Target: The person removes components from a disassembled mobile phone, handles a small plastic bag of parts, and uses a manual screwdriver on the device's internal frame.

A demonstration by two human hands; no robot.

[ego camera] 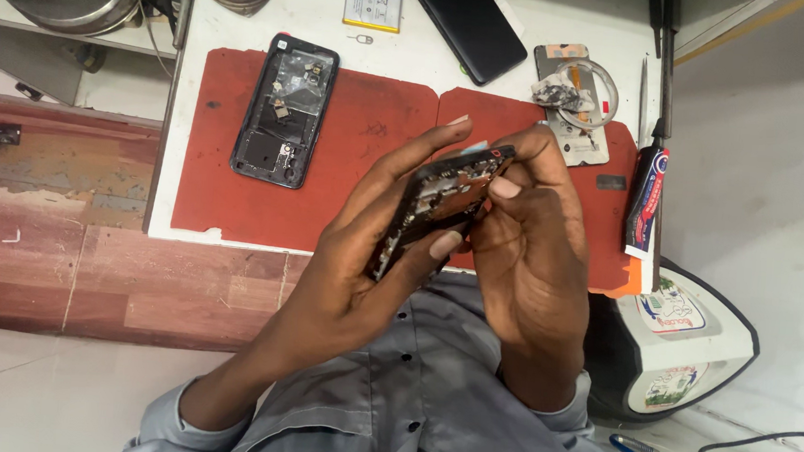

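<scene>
Head view: left hand (364, 252) has its grip clamped on an opened phone (440, 205) held tilted above the red mat (350, 159), while right hand (530, 233) pinches its upper end. Another opened phone (284, 110) lies at ten o'clock.

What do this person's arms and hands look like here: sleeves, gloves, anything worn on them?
Both hands are bare: the left hand and the right hand wear no gloves, and no rings or watch show. Grey shirt sleeves are pushed up to about the elbows, leaving the forearms uncovered. The grey shirt has dark buttons down the front.
</scene>
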